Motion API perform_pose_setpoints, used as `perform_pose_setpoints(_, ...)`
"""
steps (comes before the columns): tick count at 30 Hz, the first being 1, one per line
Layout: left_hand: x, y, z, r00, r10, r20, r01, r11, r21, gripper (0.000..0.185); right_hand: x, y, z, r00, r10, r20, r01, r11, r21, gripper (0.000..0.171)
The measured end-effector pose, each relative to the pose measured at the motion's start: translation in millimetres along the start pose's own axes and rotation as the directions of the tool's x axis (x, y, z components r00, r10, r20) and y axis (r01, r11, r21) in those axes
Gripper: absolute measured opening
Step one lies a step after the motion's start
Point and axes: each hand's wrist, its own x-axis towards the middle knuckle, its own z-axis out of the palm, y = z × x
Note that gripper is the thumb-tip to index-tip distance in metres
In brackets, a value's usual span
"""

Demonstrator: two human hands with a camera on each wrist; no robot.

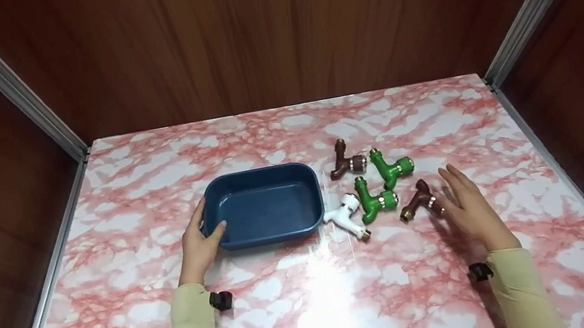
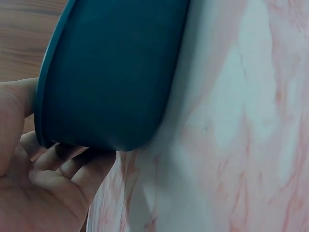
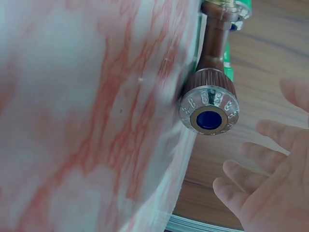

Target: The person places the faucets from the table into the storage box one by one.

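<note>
A dark blue rectangular plastic tub (image 1: pixel 267 210) stands on the table. My left hand (image 1: pixel 200 251) grips its left end, thumb over the rim and fingers on the outer wall; the left wrist view shows the fingers against the tub's side. Over at the right, my right hand (image 1: pixel 473 211) is held with fingers extended beside a maroon tap (image 1: pixel 422 196). In the right wrist view that tap's ribbed knob (image 3: pixel 208 104) shows a blue centre, apart from the spread fingers (image 3: pixel 263 157).
Between tub and right hand lie several more taps: a white tap (image 1: pixel 345 219) near the tub's right end, a green tap (image 1: pixel 372 205), another green tap (image 1: pixel 391 169) and a brown tap (image 1: pixel 344 162). Wood-grain panels (image 1: pixel 257 32) enclose the marbled table (image 1: pixel 284 322) at back and sides.
</note>
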Motion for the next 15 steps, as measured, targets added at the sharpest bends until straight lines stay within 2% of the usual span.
perform_pose_setpoints(10, -0.3, -2.2, 1.0, 1.0, 0.013, -0.011, -0.014, 1.0, -0.023, 0.073, -3.4, 4.0, 0.0, 1.0, 0.02, 0.022, -0.022, 0.997, 0.075, 0.063)
perform_pose_setpoints(15, -0.6, -2.7, 1.8, 1.0, 0.019, -0.006, -0.019, 0.999, -0.044, 0.073, -6.5, 5.4, 0.2, 0.996, 0.075, 0.039, -0.08, 0.983, 0.164, 0.069)
